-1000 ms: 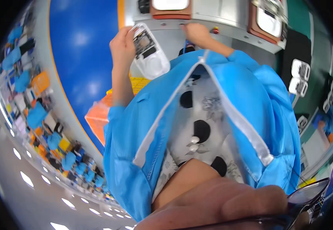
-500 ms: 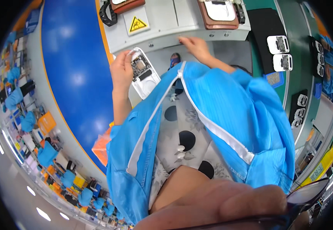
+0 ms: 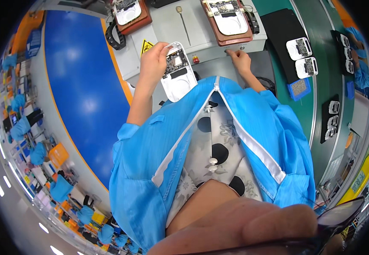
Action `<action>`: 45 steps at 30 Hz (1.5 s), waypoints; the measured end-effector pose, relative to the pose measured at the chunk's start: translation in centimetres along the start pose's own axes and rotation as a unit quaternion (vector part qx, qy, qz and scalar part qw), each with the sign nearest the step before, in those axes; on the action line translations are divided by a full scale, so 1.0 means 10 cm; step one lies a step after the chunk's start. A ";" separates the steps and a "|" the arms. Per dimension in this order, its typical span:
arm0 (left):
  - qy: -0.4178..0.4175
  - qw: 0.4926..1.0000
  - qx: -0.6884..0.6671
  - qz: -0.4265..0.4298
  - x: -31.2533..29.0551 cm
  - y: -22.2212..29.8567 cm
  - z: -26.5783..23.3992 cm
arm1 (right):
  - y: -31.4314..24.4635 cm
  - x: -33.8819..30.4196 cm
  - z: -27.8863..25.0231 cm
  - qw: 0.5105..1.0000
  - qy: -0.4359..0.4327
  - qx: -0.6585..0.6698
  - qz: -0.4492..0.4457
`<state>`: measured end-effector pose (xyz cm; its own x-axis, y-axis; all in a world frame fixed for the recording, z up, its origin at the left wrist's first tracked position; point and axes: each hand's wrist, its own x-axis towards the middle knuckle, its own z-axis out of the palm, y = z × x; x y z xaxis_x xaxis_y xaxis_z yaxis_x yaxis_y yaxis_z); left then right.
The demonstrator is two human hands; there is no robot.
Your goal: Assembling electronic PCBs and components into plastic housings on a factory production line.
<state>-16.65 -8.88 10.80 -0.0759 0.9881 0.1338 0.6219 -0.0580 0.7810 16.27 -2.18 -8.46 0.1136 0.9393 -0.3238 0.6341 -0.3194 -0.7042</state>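
My left hand [image 3: 154, 63] grips a white plastic housing [image 3: 180, 85] by its upper left edge. A dark circuit board with a silver shield shows inside it, and below that is a round recess. My right hand [image 3: 240, 60] holds nothing; its fingers are partly bent, with a fingertip at the front panel [image 3: 214, 57] of the grey machine, close to a small round button [image 3: 242, 47]. Whether it presses anything I cannot tell. Above that hand, a similar open housing [image 3: 231, 21] lies on a brown fixture [image 3: 234, 40].
Another brown fixture [image 3: 140, 23] with a housing stands at the far left, beside a black cable chain [image 3: 115, 38]. A red button [image 3: 196, 60] is on the machine front. At right, two housings [image 3: 299, 48] lie along a black mat [image 3: 280, 29], near a blue tray [image 3: 299, 88].
The view has shifted, showing more of the machine top. My left hand has brought the housing rightward and up; my right hand has moved right along the front panel.
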 end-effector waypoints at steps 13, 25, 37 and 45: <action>-0.069 0.997 0.009 0.046 0.82 -0.05 0.23 | 0.40 0.25 0.06 0.980 0.033 0.178 0.084; -0.068 0.967 0.062 0.239 1.37 0.15 0.40 | -0.07 0.29 -0.65 0.974 -0.045 -0.221 -0.026; -0.092 0.970 0.145 0.173 1.78 0.64 1.25 | -1.82 0.44 -1.31 0.965 -0.100 0.143 -0.195; 0.079 0.967 0.222 0.096 2.23 0.57 1.55 | -0.72 1.49 -1.86 0.958 0.028 0.186 -0.215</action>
<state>-2.75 15.01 8.77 -0.0224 0.9292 0.3689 0.9072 -0.1361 0.3980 27.63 16.42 3.57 -0.0500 0.9960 0.0747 0.3152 0.0867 -0.9451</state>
